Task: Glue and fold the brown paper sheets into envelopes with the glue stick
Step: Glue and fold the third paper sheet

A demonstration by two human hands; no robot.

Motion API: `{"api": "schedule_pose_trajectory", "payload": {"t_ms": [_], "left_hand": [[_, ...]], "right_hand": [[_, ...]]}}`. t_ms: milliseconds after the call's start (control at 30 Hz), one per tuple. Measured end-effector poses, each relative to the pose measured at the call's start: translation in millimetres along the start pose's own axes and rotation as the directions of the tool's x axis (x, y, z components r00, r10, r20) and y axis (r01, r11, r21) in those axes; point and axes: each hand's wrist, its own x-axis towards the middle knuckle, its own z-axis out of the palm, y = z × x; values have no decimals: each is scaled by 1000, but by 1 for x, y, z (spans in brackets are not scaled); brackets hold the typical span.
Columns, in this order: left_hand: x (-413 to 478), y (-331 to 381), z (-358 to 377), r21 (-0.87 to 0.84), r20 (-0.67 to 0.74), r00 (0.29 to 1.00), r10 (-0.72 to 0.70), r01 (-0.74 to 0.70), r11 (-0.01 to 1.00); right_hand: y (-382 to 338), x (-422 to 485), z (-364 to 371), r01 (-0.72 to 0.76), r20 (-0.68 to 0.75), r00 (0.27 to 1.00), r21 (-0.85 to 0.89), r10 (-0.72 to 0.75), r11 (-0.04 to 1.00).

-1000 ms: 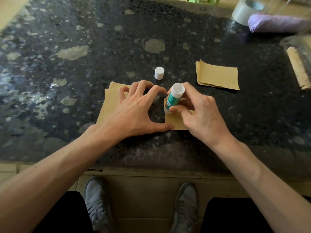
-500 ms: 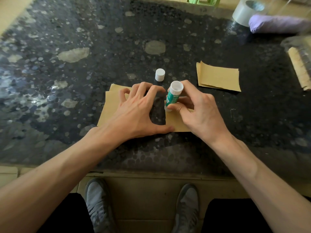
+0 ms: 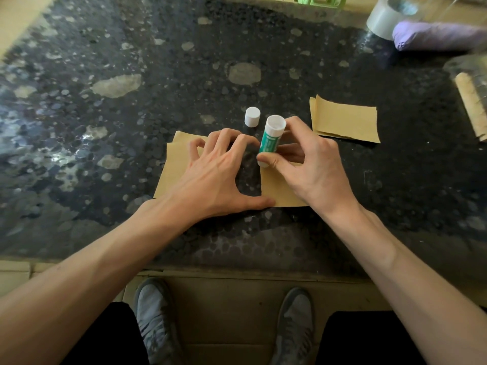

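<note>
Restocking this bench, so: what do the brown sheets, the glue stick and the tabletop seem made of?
Brown sheets: matte kraft-like paper, thin, creased edges. Glue stick: smooth white plastic tube, green printed label. Tabletop: probably polished stone or terrazzo, dark with pale flecks and glare; could be laminate.

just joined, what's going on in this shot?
A person is gluing paper at a dark speckled table. The left hand lies spread on a brown paper sheet, pinning it down. The right hand grips the glue stick, lower end down on that sheet. Its white cap stands just behind, off the stick. More folded brown sheets lie apart to the right.
</note>
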Motion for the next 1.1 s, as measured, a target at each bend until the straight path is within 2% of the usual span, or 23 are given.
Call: {"api": "schedule_pose_trajectory", "payload": {"t_ms": [367, 733, 1000, 1100], "left_hand": [[-1, -2, 1, 7, -5, 1000, 21, -21, 1000], [-1, -2, 0, -4, 10, 1000, 27, -27, 1000], [-2, -2, -1, -2, 2, 999, 38, -38, 999], [-2, -1, -2, 0, 12, 999, 36, -36, 999]], "right_hand": [[8, 6, -3, -20, 101, 995, -45, 24, 999], [6, 8, -7, -11, 53, 998, -106, 17, 994], [10, 11, -14, -42, 160, 986, -81, 55, 996], [10, 12, -17, -23, 149, 988, -84, 36, 996]]}}
